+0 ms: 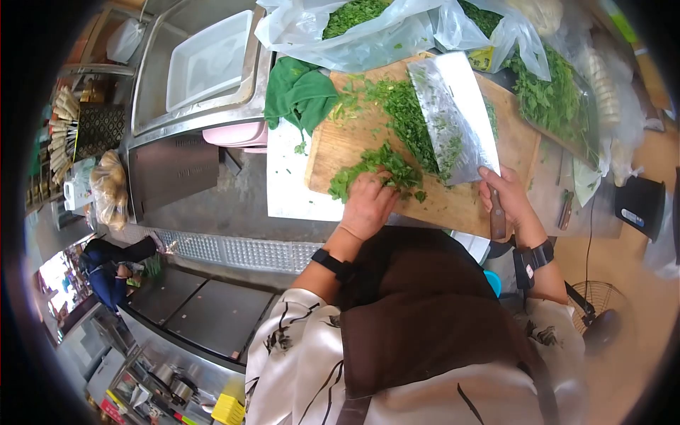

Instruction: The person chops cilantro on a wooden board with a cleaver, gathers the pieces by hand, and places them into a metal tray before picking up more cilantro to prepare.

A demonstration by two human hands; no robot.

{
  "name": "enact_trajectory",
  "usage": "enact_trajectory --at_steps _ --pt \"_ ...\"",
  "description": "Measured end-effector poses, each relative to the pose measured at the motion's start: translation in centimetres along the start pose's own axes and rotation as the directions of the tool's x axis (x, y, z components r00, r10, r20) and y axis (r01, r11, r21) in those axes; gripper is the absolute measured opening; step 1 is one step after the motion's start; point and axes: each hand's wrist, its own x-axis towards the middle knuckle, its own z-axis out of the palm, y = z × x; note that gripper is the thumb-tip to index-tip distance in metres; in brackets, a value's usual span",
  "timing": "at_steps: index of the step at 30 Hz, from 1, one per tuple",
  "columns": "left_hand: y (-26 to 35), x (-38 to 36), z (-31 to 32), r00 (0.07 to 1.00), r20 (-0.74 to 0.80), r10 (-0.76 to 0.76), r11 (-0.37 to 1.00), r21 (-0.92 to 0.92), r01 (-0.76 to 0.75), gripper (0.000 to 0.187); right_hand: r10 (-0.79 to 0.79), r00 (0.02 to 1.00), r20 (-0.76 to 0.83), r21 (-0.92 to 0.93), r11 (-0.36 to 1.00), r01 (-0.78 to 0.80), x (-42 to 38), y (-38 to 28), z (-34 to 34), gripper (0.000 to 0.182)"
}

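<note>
My right hand (507,198) is wrapped round the wooden handle of a wide cleaver (460,117). Bits of green cling to its broad blade, which is tilted over the board. My left hand (369,202) presses with curled fingers on a bunch of leafy herbs (375,170) at the near left of the wooden cutting board (326,152). Between the blade and the bunch runs a heap of finely chopped herbs (411,120). Where the cleaver's edge meets the heap or board is hard to make out.
A green cloth (299,92) lies left of the board. Plastic bags of chopped greens (354,20) stand behind it. At right are a tray of uncut herbs (549,99) and a small knife (566,210). A white tub (209,60) sits in the sink; another person (110,273) is far left.
</note>
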Motion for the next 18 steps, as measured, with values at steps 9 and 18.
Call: enact_trajectory --at_steps 9,18 --pt "-1.2 -1.1 1.2 0.998 0.048 0.037 0.998 0.054 -0.040 0.029 -0.488 0.865 -0.117 -0.952 0.304 0.043 0.6 -0.3 0.9 0.027" --pt "-1.1 -1.6 1.3 0.999 0.033 0.038 0.998 0.053 -0.040 0.031 -0.501 0.669 0.549 -0.769 0.011 0.640 5.3 -5.7 15.1 0.015"
